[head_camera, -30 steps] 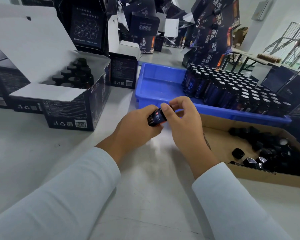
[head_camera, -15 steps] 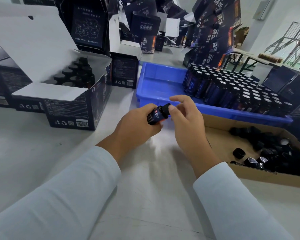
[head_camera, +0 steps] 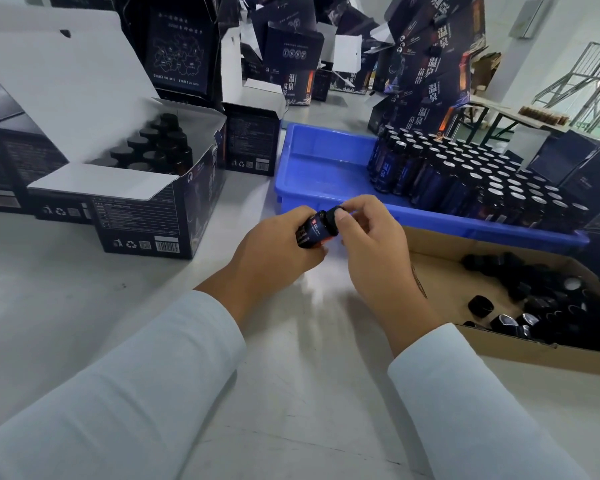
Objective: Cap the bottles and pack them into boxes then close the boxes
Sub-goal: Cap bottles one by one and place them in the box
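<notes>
- At the centre of the tabletop, the left hand is gripping a small dark bottle, fingers curled round its body, tilted with its neck toward 2 o'clock.
- The right hand is pinching the black cap on the bottle's neck between thumb and curled fingers; whether the cap is fully tight cannot be told.
- At 10 o'clock, an open box is standing with flaps up, holding rows of capped bottles; it looks largely filled at the back, while its front is hidden behind a flap.
- At 1 o'clock, a blue tray is carrying a dense block of uncapped bottles, its left part bare.
- At 3 o'clock, a cardboard tray is holding loose black caps.
- By judgement, the job is somewhere in its middle: one box is partly packed and not yet closed, and many bottles are waiting for caps.
- More empty boxes are standing open at 12 o'clock, so packing and closing are mostly ahead.
</notes>
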